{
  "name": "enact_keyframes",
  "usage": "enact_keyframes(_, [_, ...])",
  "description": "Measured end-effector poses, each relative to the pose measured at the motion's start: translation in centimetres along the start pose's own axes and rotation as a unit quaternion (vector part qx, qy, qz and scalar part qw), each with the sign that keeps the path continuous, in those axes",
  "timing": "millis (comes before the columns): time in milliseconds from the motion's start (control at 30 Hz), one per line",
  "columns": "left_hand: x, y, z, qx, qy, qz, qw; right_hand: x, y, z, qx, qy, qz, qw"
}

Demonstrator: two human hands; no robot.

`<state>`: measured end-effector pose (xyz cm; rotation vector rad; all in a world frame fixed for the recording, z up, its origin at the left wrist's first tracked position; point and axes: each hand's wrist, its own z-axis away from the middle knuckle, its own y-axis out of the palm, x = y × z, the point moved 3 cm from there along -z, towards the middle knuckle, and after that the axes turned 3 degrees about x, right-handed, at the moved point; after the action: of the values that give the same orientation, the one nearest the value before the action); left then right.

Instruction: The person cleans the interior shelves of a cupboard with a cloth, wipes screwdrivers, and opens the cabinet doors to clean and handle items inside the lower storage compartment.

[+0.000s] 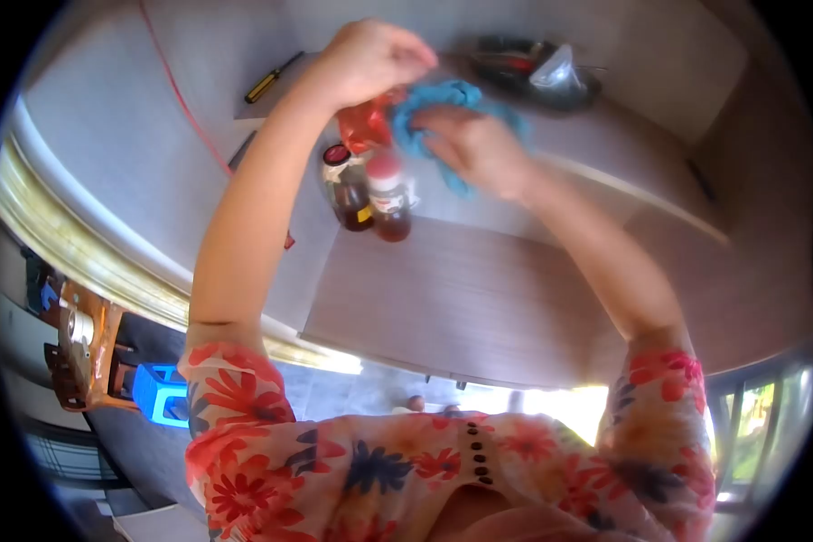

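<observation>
A blue cloth (461, 95) is bunched under my right hand (479, 149), whose fingers curl over it near the upper shelf. My left hand (375, 63) is raised just left of the cloth, fingers bent together and blurred; a red plastic bag (366, 124) lies right below it, and whether the fingers hold any of it is hidden. Beneath the bag stand two bottles side by side: a dark jar with a red lid (348, 194) and a bottle with a pink-red cap and brown contents (391, 208).
A yellow-handled screwdriver (264, 88) lies at the upper left. At the back right of the shelf (623, 149) sits a dark bag with clear plastic (556, 72). A red cord (185, 104) runs down the left wall. A blue stool (161, 393) stands lower left.
</observation>
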<state>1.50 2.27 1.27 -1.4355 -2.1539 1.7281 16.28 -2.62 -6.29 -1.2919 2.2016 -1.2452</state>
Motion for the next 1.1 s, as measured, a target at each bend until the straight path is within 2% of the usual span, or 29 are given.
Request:
enact_keyframes(100, [-2.9,1.8,-3.7,0.03,0.015,-0.128,0.991,-0.2,-2.8,3.1,-0.071,0.009,0.0,0.997])
enact_keyframes(133, [-2.6,4.4,-3.1,0.061,-0.011,-0.115,0.991,0.6,-3.2,5.7,-0.047,0.054,-0.041,0.997])
enact_keyframes(200, [-4.0,4.9,-4.1,0.047,0.011,-0.133,0.99,-0.5,-5.3,7.1,-0.075,0.068,-0.046,0.994])
enact_keyframes(300, [-3.8,5.7,-4.1,0.038,0.005,-0.138,0.99,-1.2,-8.7,10.7,-0.07,0.182,-0.049,0.98])
enact_keyframes(367, [-3.2,6.1,-3.9,0.019,0.025,-0.096,0.995,-4.7,-10.5,14.1,-0.127,0.266,-0.074,0.953])
enact_keyframes(433, [-3.6,6.3,-3.2,-0.009,0.04,-0.076,0.996,-7.8,-14.5,15.4,-0.119,0.375,0.055,0.918])
enact_keyframes(500, [-4.5,6.9,-2.8,-0.031,0.078,-0.086,0.993,-11.5,-17.0,14.9,-0.057,0.29,0.251,0.922])
enact_keyframes(567, [-5.0,7.5,-2.9,-0.038,0.084,-0.109,0.99,-15.7,-17.9,14.3,-0.058,0.307,0.24,0.919])
enact_keyframes(667, [-4.9,8.2,-3.2,0.002,0.019,-0.129,0.991,-13.8,-18.4,9.1,-0.093,0.279,0.092,0.951])
enact_keyframes(767, [-5.1,8.1,-3.2,-0.006,0.03,-0.165,0.986,-14.2,-16.9,5.4,0.075,0.29,0.124,0.946])
enact_keyframes(867, [-4.2,7.0,-2.5,-0.012,0.024,-0.203,0.979,-14.4,-16.0,4.1,0.081,0.321,0.172,0.928])
enact_keyframes(1067, [-0.7,4.0,-0.9,0.0,-0.057,-0.214,0.975,-12.0,-15.3,3.4,0.004,0.286,-0.024,0.958])
enact_keyframes(1100, [-0.1,3.6,-0.7,0.003,-0.072,-0.209,0.975,-11.1,-15.4,3.2,-0.008,0.291,0.006,0.957])
